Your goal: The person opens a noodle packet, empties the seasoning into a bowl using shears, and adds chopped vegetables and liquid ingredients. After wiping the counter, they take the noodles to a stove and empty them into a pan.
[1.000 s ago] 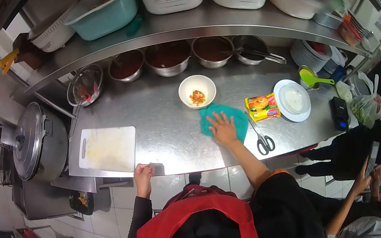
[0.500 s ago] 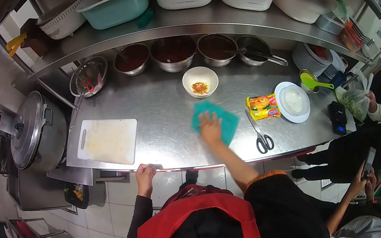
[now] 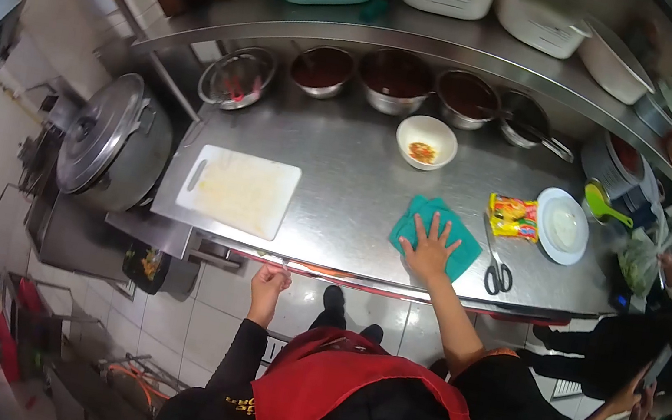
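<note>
Head view: wiping seems under way, extent unclear; right hand [image 3: 429, 255] spreads open on the teal cloth [image 3: 465, 245], left hand [image 3: 268, 281] curls closed.

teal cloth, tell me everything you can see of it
The teal cloth looks like plain soft fabric, folded into layers whose corners fan out. It lies mostly flat on the steel counter, near the front edge. The right hand is on it, palm down, fingers spread, hiding its middle. The white bowl stands beyond it and the scissors lie to its right, neither touching it. Dampness cannot be told.
</note>
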The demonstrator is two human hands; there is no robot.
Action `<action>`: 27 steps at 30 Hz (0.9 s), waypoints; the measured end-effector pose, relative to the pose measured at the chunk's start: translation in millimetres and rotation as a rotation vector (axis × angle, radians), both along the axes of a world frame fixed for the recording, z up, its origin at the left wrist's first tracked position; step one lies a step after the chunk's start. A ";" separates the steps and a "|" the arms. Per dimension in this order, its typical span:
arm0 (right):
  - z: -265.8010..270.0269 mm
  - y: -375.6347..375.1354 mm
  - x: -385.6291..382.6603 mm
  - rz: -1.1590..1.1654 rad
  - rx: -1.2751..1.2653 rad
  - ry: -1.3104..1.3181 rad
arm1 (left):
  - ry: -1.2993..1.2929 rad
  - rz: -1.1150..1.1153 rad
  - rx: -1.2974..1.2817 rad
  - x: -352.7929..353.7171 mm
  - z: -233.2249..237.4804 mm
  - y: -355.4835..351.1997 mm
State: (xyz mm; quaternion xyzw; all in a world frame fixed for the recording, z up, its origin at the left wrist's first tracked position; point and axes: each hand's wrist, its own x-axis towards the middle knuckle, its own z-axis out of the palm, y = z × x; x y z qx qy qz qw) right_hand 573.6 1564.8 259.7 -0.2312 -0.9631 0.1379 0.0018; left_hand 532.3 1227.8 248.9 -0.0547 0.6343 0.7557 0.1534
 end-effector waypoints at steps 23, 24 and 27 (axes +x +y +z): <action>-20.6 -208.4 -302.2 0.097 -0.048 0.694 | -0.246 0.878 -0.255 -1.2 -94.5 -450.6; 1.9 -268.5 -282.8 0.172 -0.195 0.702 | -0.301 0.922 -0.280 -2.4 -93.9 -473.8; 14.1 -424.0 -234.0 0.497 -0.594 0.470 | -0.254 0.904 -0.300 -28.2 -97.3 -516.6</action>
